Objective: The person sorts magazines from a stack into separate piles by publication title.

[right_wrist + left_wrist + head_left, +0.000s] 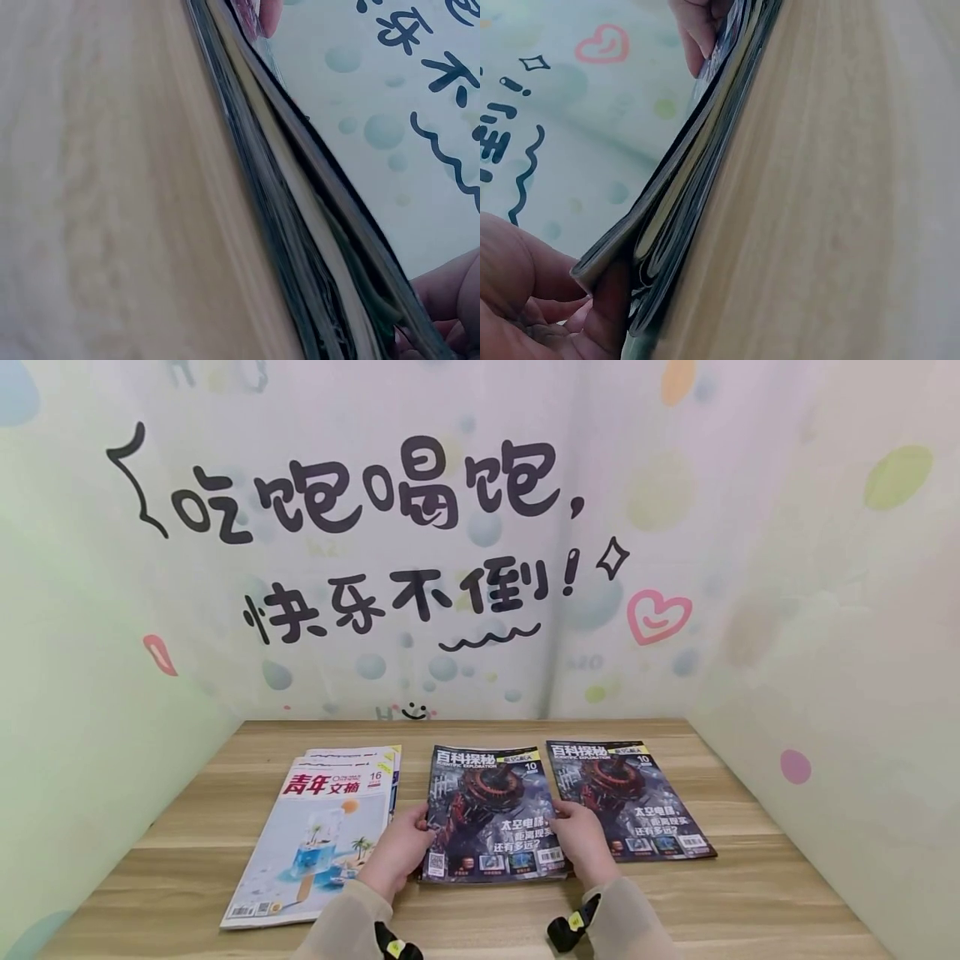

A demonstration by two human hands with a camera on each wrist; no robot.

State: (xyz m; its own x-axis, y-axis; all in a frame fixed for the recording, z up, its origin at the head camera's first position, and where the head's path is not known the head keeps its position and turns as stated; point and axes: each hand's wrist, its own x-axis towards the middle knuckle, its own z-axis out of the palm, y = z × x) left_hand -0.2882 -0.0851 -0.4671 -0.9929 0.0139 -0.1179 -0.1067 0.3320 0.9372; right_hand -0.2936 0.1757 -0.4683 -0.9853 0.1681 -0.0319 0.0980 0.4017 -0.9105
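Observation:
In the head view a dark magazine (pixel 491 814) with a red ring-shaped machine on its cover lies at the middle of the table, on top of a small stack. My left hand (pixel 401 852) pinches its left edge. The left wrist view shows that thumb above and a finger tucked under the folded spine of the top magazine (pixel 656 176), with more folded layers below. On the opposite side my right hand (pixel 585 843) grips the right edge, fingers curled at the top layer's corner (pixel 416 330). The top layer stands slightly apart from the pages beneath it.
Right of the stack lies another magazine (pixel 630 802) with the same cover. A pile of white magazines (pixel 315 839) with an ice-lolly cover sits at the left. The wooden table (pixel 757 902) meets a printed curtain (pixel 480 685) behind and pale walls at both sides.

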